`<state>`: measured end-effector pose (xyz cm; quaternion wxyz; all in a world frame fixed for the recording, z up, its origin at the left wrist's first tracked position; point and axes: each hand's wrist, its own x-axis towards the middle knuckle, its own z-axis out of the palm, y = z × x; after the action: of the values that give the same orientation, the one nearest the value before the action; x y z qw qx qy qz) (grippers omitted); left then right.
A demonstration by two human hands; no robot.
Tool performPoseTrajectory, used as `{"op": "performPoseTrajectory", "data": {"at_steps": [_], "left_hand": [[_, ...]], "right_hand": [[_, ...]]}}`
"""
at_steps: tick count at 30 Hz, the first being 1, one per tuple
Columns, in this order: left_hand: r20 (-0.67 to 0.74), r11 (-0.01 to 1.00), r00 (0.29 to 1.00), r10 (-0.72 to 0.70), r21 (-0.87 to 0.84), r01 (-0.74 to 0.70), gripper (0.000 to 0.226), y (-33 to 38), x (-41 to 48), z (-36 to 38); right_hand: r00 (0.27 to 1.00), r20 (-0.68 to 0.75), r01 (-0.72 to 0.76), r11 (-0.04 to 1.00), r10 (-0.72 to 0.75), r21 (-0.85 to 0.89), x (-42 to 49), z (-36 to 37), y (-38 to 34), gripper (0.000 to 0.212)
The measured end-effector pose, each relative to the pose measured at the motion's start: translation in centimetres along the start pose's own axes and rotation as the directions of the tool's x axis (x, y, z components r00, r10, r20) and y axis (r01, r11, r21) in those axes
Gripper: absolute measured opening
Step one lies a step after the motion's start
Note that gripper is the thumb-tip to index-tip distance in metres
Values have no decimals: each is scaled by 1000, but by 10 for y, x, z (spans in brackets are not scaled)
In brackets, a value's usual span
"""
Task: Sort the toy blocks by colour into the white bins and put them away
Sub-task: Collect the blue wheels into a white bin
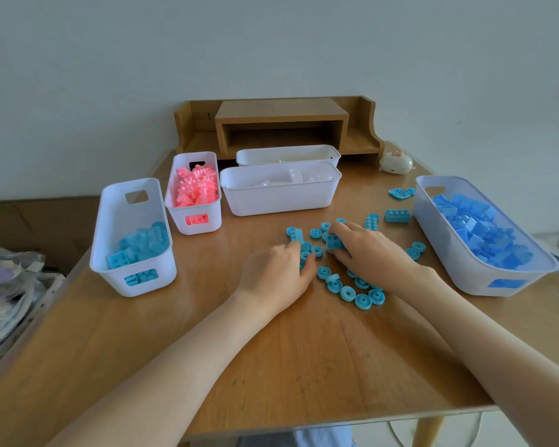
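- Wooden light-brown table (304,366) is taking up most of the view, with both bare forearms reaching in from the near edge.
- Left hand (276,272) is curling its fingers round a few of the turquoise round plastic pieces (362,300), which are lying scattered mid-table around and between both hands.
- Right hand (368,250) is pinching a small turquoise square studded block (334,241) between thumb and fingers, right above that scatter.
- A white plastic bin on the left (117,217) is sitting partly filled with turquoise blocks, and a long white plastic bin on the right (449,253) is holding a heap of darker blue blocks (484,233).
- A turquoise long studded brick (397,215) is lying loose just beside the right bin, with a couple of flat turquoise bits (400,192) behind it.
- Further back, a small white bin (207,225) is brimming with pink blocks (196,187), and two long white bins (278,198) beside it are holding white pieces.
- At the far edge, a wooden desk shelf (281,112) is standing against the wall, with a small cream rounded gadget (396,162) sitting to its right.
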<state>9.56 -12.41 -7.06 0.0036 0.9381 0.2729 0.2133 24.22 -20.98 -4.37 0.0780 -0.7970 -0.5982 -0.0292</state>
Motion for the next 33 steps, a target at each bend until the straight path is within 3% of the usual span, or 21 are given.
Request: {"op": "performPoseTrajectory", "data": {"at_steps": [8, 15, 19, 23, 26, 30, 33], "left_hand": [[-183, 999, 982, 47, -12, -50, 37, -5, 1, -7], [-302, 996, 952, -53, -88, 27, 38, -18, 11, -25], [-264, 974, 950, -165, -195, 115, 35, -29, 16, -42], [-322, 951, 914, -246, -265, 162, 34, -54, 18, -69], [-275, 886, 873, -402, -359, 295, 37, -80, 25, -96], [-236, 845, 819, -524, -266, 464, 44, -134, 25, -115], [-111, 790, 787, -606, -200, 580, 44, -168, 21, -112]], "right_hand": [[995, 5, -99, 957, 101, 272, 3, -5, -8, 30], [986, -100, -83, 920, 130, 383, 20, -18, -31, 25], [972, -138, -103, 874, 190, 475, 37, -39, -59, 34], [976, -89, -99, 770, 198, 630, 54, -51, -92, 30], [985, -36, -88, 659, 172, 747, 65, -51, -117, 23], [994, 51, -92, 491, 96, 866, 78, -46, -153, 19], [996, 83, -91, 473, 38, 876, 89, -42, -178, 22]]}}
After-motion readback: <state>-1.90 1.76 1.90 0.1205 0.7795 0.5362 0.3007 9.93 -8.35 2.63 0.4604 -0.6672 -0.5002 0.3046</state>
